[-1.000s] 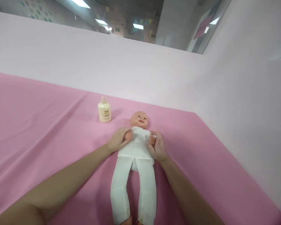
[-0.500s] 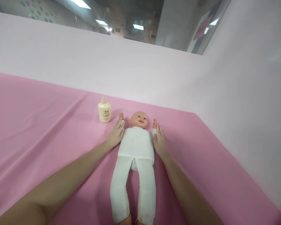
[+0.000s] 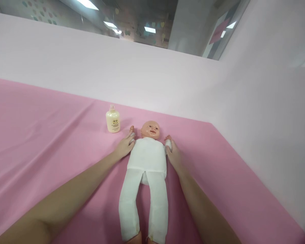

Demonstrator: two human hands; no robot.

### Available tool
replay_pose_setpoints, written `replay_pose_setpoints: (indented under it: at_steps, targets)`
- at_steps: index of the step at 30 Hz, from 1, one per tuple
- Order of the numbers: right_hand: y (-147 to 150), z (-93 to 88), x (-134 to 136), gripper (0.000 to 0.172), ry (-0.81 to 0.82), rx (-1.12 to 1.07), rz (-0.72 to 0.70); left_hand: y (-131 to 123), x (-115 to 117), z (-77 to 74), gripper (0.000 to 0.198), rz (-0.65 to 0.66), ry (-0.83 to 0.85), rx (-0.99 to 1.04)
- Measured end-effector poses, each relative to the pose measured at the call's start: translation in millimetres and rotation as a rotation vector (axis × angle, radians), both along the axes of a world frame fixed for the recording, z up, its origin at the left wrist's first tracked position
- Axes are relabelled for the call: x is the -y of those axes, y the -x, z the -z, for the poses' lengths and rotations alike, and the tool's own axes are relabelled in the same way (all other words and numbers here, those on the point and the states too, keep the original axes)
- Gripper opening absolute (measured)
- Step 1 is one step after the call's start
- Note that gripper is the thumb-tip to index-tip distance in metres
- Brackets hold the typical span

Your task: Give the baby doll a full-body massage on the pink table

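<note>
A baby doll (image 3: 147, 154) with a bare plastic head and a white cloth body lies on its back, its feet toward me. My left hand (image 3: 124, 146) is closed around the doll's arm at the left of its head, thumb on the near side. On the other side my right hand (image 3: 174, 154) grips the doll's other arm, the fingers partly hidden behind the white sleeve. Both small doll hands stick up beyond my fingers, on either side of the doll's head.
A cream-coloured pump bottle (image 3: 113, 121) with dark print stands left of the doll's head. Pink cloth (image 3: 73, 142) covers the surface, with creases at the left. A white wall (image 3: 96, 64) rises behind, under a window (image 3: 142, 20); another wall (image 3: 274, 118) closes the right side.
The doll's arms have shifted slightly; the one in my right hand has turned and sits lower. My fingers have curled from lying along the arms to wrapping around them.
</note>
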State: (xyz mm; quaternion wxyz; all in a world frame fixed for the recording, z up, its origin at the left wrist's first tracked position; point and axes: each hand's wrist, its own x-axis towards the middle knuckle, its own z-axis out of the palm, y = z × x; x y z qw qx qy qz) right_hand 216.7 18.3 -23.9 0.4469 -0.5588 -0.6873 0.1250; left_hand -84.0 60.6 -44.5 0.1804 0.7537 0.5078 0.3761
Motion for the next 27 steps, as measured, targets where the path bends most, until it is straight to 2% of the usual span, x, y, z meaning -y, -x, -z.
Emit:
replay_pose_setpoints:
  at_steps: [4,8,10,12,14,16,18,20,23,27]
  targets:
    - [2.5,-2.6,1.9,0.057,0.0,-0.06,0.008,-1.2,2.7,-2.4,0.052,-0.016,-0.037,0.097]
    - [7.0,-4.1,6.7,0.067,-0.16,-0.021,0.034,-3.2,7.2,-6.5,0.077,-0.073,-0.128,0.261]
    - [9.1,-3.5,9.8,0.073,-0.221,-0.025,0.046,-4.4,11.6,-9.1,0.088,-0.056,-0.143,0.333]
    - [11.2,-2.4,13.3,0.077,-0.245,-0.045,0.039,-5.6,17.8,-12.7,0.091,-0.027,-0.161,0.36]
    - [13.9,-2.2,17.4,0.074,-0.261,-0.051,0.025,-6.6,25.0,-17.3,0.083,0.024,-0.2,0.322]
    - [17.2,-3.8,22.4,0.063,-0.279,-0.018,-0.003,-7.6,31.3,-22.3,0.062,0.136,-0.249,0.207]
    - [20.7,-7.6,28.0,0.047,-0.292,0.071,-0.09,-8.6,35.6,-26.4,0.039,0.282,-0.295,0.057]
    - [23.7,-12.2,33.3,0.036,-0.292,0.183,-0.209,-9.5,37.5,-28.9,0.028,0.368,-0.341,-0.051]
    - [25.2,-16.1,37.2,0.035,-0.289,0.283,-0.313,-10.2,37.6,-28.9,0.027,0.38,-0.368,-0.098]
    - [21.7,-12.2,33.1,0.049,-0.318,0.261,-0.278,-11.0,34.8,-22.9,0.041,0.32,-0.335,-0.065]
